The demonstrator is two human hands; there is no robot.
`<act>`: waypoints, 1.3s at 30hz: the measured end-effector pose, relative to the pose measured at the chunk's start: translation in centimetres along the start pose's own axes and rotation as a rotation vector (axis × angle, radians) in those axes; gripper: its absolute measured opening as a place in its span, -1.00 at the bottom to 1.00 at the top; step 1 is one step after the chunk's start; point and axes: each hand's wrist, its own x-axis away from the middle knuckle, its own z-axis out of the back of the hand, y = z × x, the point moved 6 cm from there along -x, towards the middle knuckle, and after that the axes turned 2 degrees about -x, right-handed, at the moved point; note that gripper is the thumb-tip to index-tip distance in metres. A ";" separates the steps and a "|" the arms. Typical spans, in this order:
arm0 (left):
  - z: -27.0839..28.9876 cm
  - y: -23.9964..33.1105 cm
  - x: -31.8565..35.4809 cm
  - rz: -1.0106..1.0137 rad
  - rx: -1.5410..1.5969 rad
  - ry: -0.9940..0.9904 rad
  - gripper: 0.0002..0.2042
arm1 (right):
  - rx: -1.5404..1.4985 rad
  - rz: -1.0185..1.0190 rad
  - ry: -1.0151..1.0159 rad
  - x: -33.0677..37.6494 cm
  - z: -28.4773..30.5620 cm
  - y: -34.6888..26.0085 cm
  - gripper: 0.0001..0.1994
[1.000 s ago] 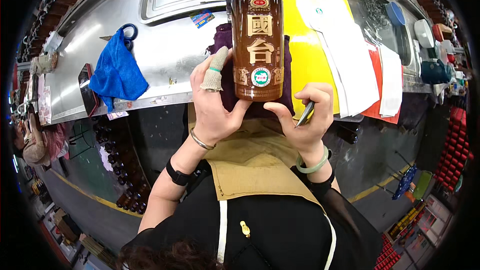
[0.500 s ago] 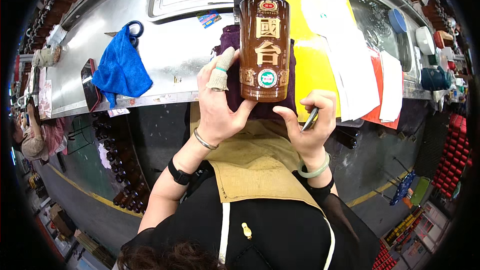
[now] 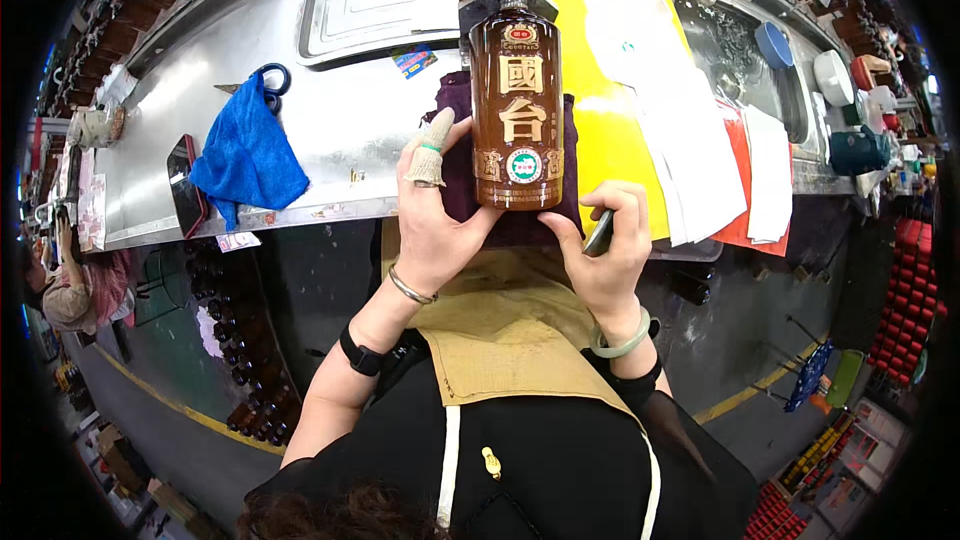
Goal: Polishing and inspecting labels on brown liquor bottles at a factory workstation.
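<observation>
A brown glass bottle (image 3: 516,110) with gold raised characters and a round green-and-white sticker lies on a dark purple cloth (image 3: 455,185), its neck away from me. My left hand (image 3: 440,190) holds the bottle's lower left side, thumb at the base; a knitted cover (image 3: 428,155) with a green band sits on one finger. Beside the base's right corner, my right hand (image 3: 605,250) is closed around a small dark-grey metal tool (image 3: 599,234), mostly hidden by the fingers. The right thumb tip is close to the base; contact cannot be made out.
Left on the metal bench (image 3: 345,125) lie a blue cloth (image 3: 250,155), scissors (image 3: 272,82) and a phone (image 3: 187,185). A metal tray (image 3: 375,0) is behind. Yellow and white sheets (image 3: 690,150) cover the right, beside a sink (image 3: 740,55). Another person (image 3: 75,290) sits far left.
The bottle and bench appear slightly lower and further left in the picture. My right hand has turned a little, and the metal tool's pointed end now shows less. My left hand keeps its hold.
</observation>
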 end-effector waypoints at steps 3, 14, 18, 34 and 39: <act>0.0 0.1 -0.1 0.009 0.028 -0.002 -0.06 | 0.001 -0.021 0.003 0.1 -0.2 0.0 -0.52; 1.4 2.9 0.7 -0.292 -0.133 0.052 -0.19 | -0.306 -0.222 -0.071 -1.2 0.6 1.6 -0.66; 0.6 2.2 0.5 -0.155 0.008 0.055 -0.17 | -0.292 0.037 -0.029 -2.2 1.5 0.9 -0.69; 2.0 -1.7 -1.9 -0.046 0.345 -0.098 -0.12 | -0.362 0.090 -0.205 -1.4 2.9 0.5 -0.71; -0.4 -4.3 -7.5 0.415 0.764 -0.214 -0.32 | -0.105 -0.048 -0.239 -2.6 2.0 0.1 -0.35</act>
